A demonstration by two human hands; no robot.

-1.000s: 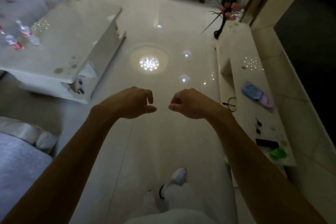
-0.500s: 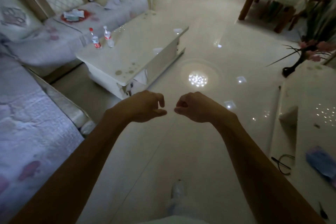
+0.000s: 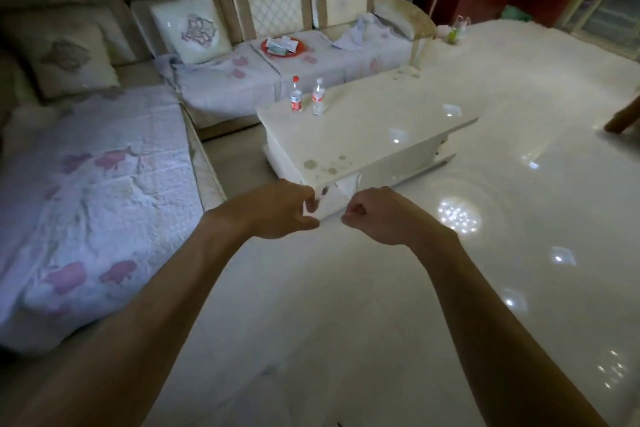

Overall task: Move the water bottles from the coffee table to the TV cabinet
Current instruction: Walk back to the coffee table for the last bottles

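Upright, two clear bottles (image 3: 307,96), red-labelled.

White glossy coffee table (image 3: 374,128) stands on the shiny floor (image 3: 346,288). 2 items upright on the top near its far-left corner: red-cap water bottle (image 3: 296,96) on the left, white-cap water bottle (image 3: 318,98) just beside it, not touching. Brownish spots (image 3: 322,163) mark the near corner. Light reflections on the top.

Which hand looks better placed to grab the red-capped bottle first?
Probably the left hand: the red-capped bottle stands on the coffee table's far left corner, closer to it than to the right hand.
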